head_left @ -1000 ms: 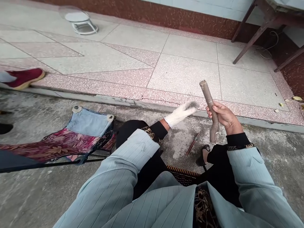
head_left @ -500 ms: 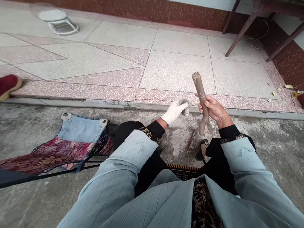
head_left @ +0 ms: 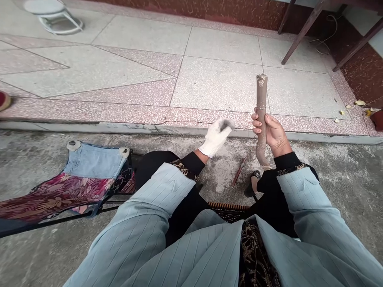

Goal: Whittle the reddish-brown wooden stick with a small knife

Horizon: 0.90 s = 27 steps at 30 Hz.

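My right hand point(head_left: 273, 129), bare, is closed around the middle of a thick brown stick point(head_left: 261, 93). The stick stands nearly upright, with a rough, pale-flecked cut top and a bent lower end. Thin pale rings circle it just above my fingers. To its left, my left hand point(head_left: 217, 135) wears a white knitted glove with a greyish palm side. Its fingers are loosely curved, with a gap to the thumb and nothing between them; it does not touch the stick. Below the hands, a slender reddish tool point(head_left: 238, 172) lies on the concrete beside my shoe point(head_left: 250, 187).
A raised terrazzo step point(head_left: 221, 85) runs across in front. On my left stands a folding chair point(head_left: 92, 163) with denim and floral cloth. A white stool point(head_left: 60, 16), a table leg point(head_left: 302, 34) and fallen leaves point(head_left: 360, 103) are on the step. A red shoe point(head_left: 4, 100) shows at far left.
My right hand has turned the stick from leaning left to nearly upright. The gloved left hand's fingers have curled from a more stretched pose. The view has shifted right.
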Tool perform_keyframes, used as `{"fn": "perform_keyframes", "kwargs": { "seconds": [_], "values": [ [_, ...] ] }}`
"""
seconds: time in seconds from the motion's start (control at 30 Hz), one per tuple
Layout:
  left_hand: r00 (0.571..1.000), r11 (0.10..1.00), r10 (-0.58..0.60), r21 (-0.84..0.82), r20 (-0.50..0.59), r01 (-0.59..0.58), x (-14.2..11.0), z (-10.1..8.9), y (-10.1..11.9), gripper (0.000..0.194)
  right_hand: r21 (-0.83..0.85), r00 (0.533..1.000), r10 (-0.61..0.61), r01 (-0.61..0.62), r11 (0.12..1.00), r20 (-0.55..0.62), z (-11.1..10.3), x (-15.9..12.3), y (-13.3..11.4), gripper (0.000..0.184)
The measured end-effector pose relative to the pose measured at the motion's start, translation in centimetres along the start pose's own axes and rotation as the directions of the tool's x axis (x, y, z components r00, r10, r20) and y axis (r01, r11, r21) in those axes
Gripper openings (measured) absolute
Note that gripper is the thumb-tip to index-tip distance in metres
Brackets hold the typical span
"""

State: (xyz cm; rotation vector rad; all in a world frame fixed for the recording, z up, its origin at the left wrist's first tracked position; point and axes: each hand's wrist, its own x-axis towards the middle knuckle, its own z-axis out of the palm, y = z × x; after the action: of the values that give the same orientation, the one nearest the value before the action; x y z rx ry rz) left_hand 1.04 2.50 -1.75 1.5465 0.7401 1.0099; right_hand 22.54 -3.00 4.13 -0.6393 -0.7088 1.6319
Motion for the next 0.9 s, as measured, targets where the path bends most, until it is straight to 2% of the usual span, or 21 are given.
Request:
{"fn": "perform_keyframes", "kwargs": {
  "seconds": [0.07, 0.13, 0.17, 0.23, 0.33, 0.53, 0.63, 0.7, 0.77, 0.9],
  "values": [
    [0.99, 0.981, 0.137, 0.133, 0.028, -0.139, 0.3, -0.2, 0.0, 0.048, 0.055, 0.999, 0.004, -0.006, 0.998, 0.036, 0.3, -0.1, 0.1, 0.026],
    [0.952, 0.927, 0.28, 0.223, 0.128, -0.302, 0.6, -0.3, 0.1, 0.072, 0.105, 0.998, 0.011, -0.017, 0.994, 0.064, 0.7, -0.2, 0.4, 0.026],
    [0.926, 0.895, 0.337, 0.248, 0.173, -0.372, 0.8, -0.3, 0.1, 0.077, 0.124, 0.997, 0.018, -0.027, 0.992, 0.071, 0.9, -0.2, 0.6, 0.025],
    [0.888, 0.844, 0.405, 0.283, 0.217, -0.455, 1.0, -0.3, 0.3, 0.075, 0.141, 0.997, 0.042, -0.052, 0.989, 0.069, 1.3, -0.1, 0.8, 0.024],
    [0.884, 0.834, 0.403, 0.304, 0.236, -0.461, 1.1, -0.3, 0.8, 0.054, 0.125, 0.996, 0.078, -0.083, 0.989, 0.046, 1.6, -0.1, 1.0, 0.022],
    [0.929, 0.81, 0.308, 0.457, 0.205, -0.369, 0.9, -0.9, 2.1, 0.012, 0.087, 0.996, 0.093, -0.093, 0.992, 0.008, 1.5, -0.1, 0.6, 0.021],
    [0.949, 0.789, 0.273, 0.527, 0.156, -0.314, 1.0, -1.5, 2.4, 0.013, 0.082, 0.997, 0.075, -0.074, 0.994, -0.004, 1.1, -0.1, 0.3, 0.021],
    [0.944, 0.75, 0.287, 0.575, 0.16, -0.326, 1.2, -2.1, 2.3, 0.019, 0.076, 0.998, 0.057, -0.056, 0.995, -0.003, 0.8, 0.0, 0.2, 0.024],
    [0.92, 0.677, 0.327, 0.626, 0.214, -0.386, 1.4, -2.6, 2.0, 0.023, 0.063, 0.999, 0.032, -0.032, 0.998, -0.004, 0.5, 0.1, 0.1, 0.026],
    [0.846, 0.48, 0.378, 0.702, 0.376, -0.526, 1.9, -3.6, 1.4, 0.036, 0.002, 0.998, -0.031, 0.031, 1.0, -0.056, -0.1, 0.3, -0.1, 0.023]
  ]
}}
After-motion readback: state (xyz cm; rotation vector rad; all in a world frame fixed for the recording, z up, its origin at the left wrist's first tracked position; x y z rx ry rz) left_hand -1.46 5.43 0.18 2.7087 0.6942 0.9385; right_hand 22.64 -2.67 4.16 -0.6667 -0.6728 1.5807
